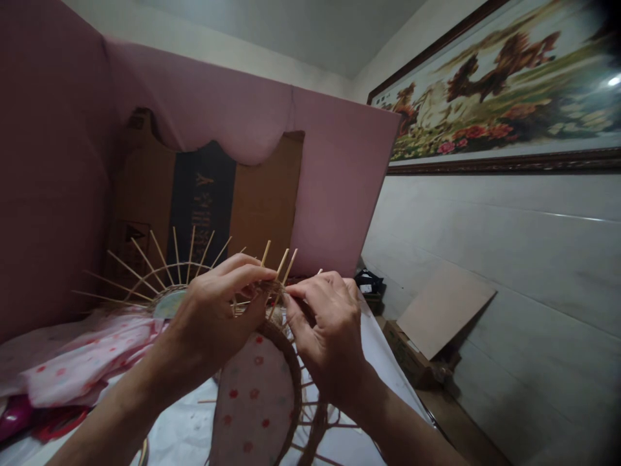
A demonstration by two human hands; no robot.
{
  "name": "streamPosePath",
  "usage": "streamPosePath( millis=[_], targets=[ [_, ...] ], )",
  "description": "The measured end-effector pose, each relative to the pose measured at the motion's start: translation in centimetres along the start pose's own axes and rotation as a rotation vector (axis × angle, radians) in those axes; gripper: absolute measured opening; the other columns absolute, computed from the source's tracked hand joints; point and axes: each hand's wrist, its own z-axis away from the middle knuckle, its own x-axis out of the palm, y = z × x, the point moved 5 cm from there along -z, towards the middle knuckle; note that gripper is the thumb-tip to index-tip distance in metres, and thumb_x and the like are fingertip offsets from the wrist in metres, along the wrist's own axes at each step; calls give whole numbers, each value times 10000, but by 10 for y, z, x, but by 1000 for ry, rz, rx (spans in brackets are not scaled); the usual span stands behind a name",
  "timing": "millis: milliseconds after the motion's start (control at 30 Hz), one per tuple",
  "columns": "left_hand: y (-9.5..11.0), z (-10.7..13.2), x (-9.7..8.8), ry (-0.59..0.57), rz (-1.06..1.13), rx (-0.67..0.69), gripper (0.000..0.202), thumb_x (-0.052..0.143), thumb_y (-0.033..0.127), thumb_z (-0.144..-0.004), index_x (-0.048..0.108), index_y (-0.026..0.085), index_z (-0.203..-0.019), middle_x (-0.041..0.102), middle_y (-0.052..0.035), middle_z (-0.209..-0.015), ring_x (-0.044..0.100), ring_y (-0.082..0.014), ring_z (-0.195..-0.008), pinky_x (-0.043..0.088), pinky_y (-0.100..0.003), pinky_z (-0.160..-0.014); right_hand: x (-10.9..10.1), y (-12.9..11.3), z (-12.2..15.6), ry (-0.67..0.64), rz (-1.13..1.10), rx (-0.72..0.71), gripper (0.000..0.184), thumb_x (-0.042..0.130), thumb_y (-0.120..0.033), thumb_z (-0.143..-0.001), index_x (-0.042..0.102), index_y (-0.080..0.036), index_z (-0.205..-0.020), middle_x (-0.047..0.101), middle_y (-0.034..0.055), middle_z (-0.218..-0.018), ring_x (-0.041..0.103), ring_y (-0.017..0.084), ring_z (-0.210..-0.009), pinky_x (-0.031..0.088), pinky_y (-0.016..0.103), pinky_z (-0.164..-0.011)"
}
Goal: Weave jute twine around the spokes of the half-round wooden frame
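Over the white surface (381, 362): a round wicker piece with a thick brown woven rim (292, 366) sits low in the middle of the view, below the left hand (218, 310) and the right hand (327, 336); its near edge is cut off.
Spotted centre: pale pink fabric with red spots (247, 395) fills the inside of the rim.
Outer ring: a dark brown woven band (317, 424) curves past the rim's right side, apart from it, with thin sticks crossing the gap.
Left hand: grasping, its thumb and fingers pinching a narrow brown woven strip (272, 285) just above the rim.
Right hand: grasping too, thumb and forefinger closed at the strip's right end; the fingers partly hide what lies between them.
Stick tips: 3 thin pale sticks (283, 260) rise above the strip between the 2 hands.
Ray-shaped frame: beyond the left hand, a wicker frame with pale sticks fanned outward (162, 260) surrounds a pale greenish disc (167, 304), partly covered by that hand.
Rumpled cloth: pink-and-white, red-dotted fabric (92, 362) lies left of the left forearm, with a red loop (61, 424) and a shiny purple object (17, 417) near it.
Backdrop: brown cardboard with a dark band (262, 200) shows below the scalloped edge of a pink panel (334, 181).
Right wall: a framed horse picture (504, 71) hangs above a tilted tan board (446, 307).
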Motion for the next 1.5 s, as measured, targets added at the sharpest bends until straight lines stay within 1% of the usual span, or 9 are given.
streamPosePath(
  millis=[133,333,500,767,900,1033,1133,1333,1500],
  targets=[
    [-1,1,3,-63,24,-39,196,571,151,-799,626,170,-987,617,-45,-946,602,-145,-788,479,-262,-697,1,0,0,-1,2,3,90,565,-184,-849,634,-190,-792,658,23,-779,508,196,-791,315,360,-745],
    [-2,3,11,28,-2,-53,144,570,154,-803,610,171,-940,609,-48,-932,599,-150,-745,487,-283,-668,0,0,-1,1,13,8,102,562,-188,-849,634,-189,-777,657,28,-769,504,200,-787,315,361,-739],
    [1,3,11,57,-72,-50,100,574,165,-799,607,175,-893,617,-51,-910,602,-169,-765,478,-301,-683,0,0,-1,5,5,-5,93,560,-185,-846,628,-188,-783,656,28,-782,503,200,-792,316,362,-740],
    [2,4,8,80,-36,-39,81,590,188,-803,625,177,-875,633,-50,-907,608,-171,-783,474,-297,-706,-1,-3,0,13,29,-4,111,546,-193,-858,621,-187,-777,643,27,-761,504,196,-787,323,359,-746],
    [-6,5,8,21,126,-185,121,592,267,-822,657,192,-892,656,-50,-890,620,-178,-789,471,-286,-683,-1,-2,0,21,26,-1,100,563,-190,-844,621,-188,-763,653,26,-766,507,197,-784,318,359,-741],
    [-14,8,11,-30,496,-416,305,599,307,-817,624,217,-1108,680,-55,-928,639,-201,-839,484,-291,-696,0,0,0,25,30,-5,82,562,-179,-836,626,-194,-788,655,25,-779,513,196,-797,320,355,-741],
    [-13,8,13,-23,709,-459,435,619,247,-786,559,225,-1216,671,-56,-973,634,-212,-898,496,-310,-757,0,1,0,34,33,-3,78,568,-173,-828,628,-197,-785,658,22,-778,515,194,-792,320,352,-737],
    [-20,6,14,64,880,-579,404,636,243,-774,577,253,-1174,684,-44,-995,656,-190,-839,518,-277,-722,0,1,-1,35,22,19,81,582,-190,-833,631,-196,-769,656,21,-762,508,196,-786,317,357,-742],
    [-28,7,13,177,1016,-707,288,609,302,-793,632,199,-1061,708,-60,-895,659,-204,-802,534,-315,-720,-1,2,-2,43,29,21,97,581,-198,-836,627,-194,-750,656,19,-747,509,193,-771,318,354,-732]
  ],
)
